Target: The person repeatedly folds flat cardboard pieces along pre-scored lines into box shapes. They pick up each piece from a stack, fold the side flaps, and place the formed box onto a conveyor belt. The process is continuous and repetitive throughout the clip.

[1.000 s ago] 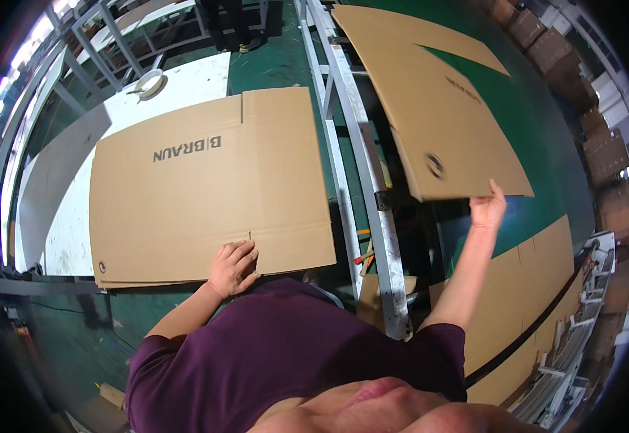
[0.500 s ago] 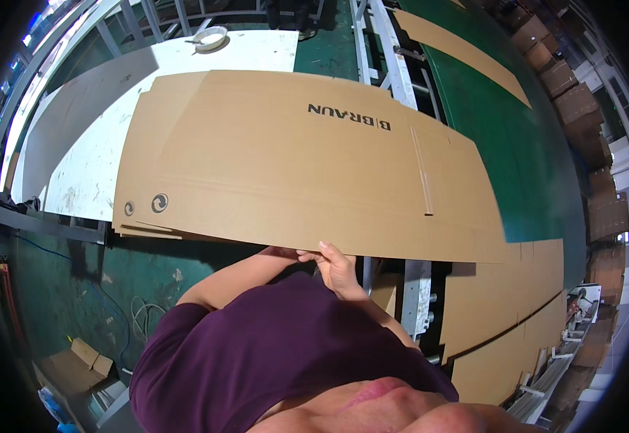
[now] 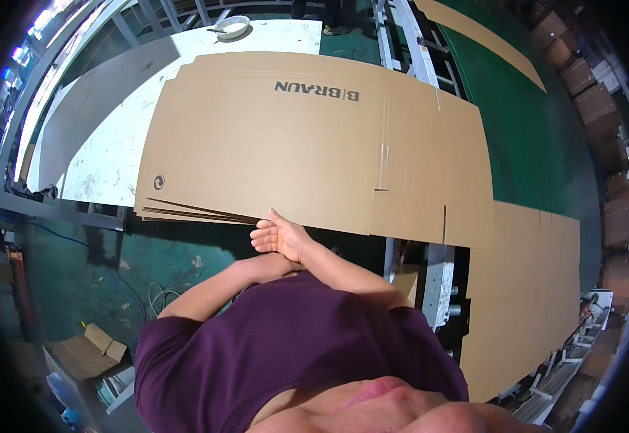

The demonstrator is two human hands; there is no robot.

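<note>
Flat cardboard sheets [image 3: 285, 137] on tabletop [image 3: 105, 166]: long axis left-right, directly ahead. Right hand [image 3: 280, 237] open at near edge, gripping nothing; left hand hidden, state unknown.

A green floor [image 3: 538, 123] runs under a white worktop [image 3: 105, 166] on a grey metal frame [image 3: 54, 211]; stacked brown boxes [image 3: 592, 86] line the right side, with bright light far left.

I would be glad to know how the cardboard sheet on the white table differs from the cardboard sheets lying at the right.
The cardboard sheet on the table lies atop a thin stack, near the hand; the cardboard sheets at the right lie lower, untouched. The table sheet shows dark print and a round mark; the right ones look plain. Both are flat brown cardboard.
</note>
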